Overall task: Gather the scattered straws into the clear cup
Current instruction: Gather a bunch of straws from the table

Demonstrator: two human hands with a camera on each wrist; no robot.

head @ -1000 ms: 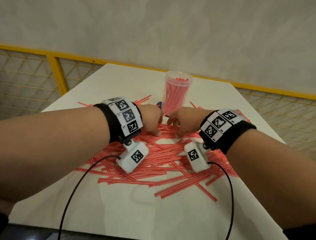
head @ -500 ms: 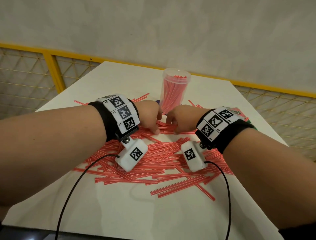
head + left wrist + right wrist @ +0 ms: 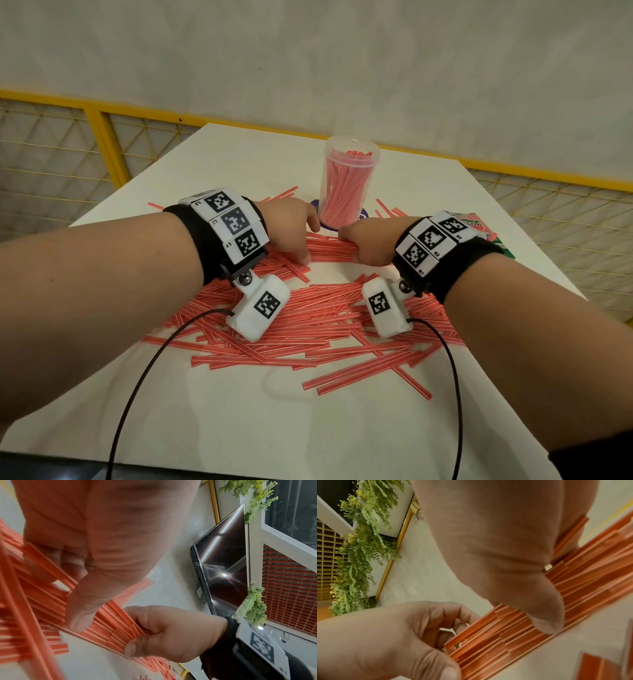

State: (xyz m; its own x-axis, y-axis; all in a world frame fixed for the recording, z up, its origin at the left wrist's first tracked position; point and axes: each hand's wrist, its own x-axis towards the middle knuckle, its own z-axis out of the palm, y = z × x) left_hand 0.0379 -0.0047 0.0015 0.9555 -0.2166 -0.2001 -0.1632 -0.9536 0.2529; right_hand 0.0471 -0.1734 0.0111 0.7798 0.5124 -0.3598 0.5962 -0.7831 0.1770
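At the left of the head view the left hand sits just above centre, fingers curled down over one end of a bundle of red straws, thumb underneath. The left wrist view shows the same: thumb and fingers closed around the bundle's end. The bundle runs level across the middle of the frame between the two hands, resting on the white table. Below it, more straws lie scattered in a wide heap across the centre, under both wrist cameras, with a few strays reaching toward the lower right. Above the bundle, upper centre, the cup stands upright on a dark disc, already holding many straws on end. To the right of centre the right hand pinches the bundle's other end, thumb below and fingers curled on top. At the far right edge of the table lies a green and red packet.
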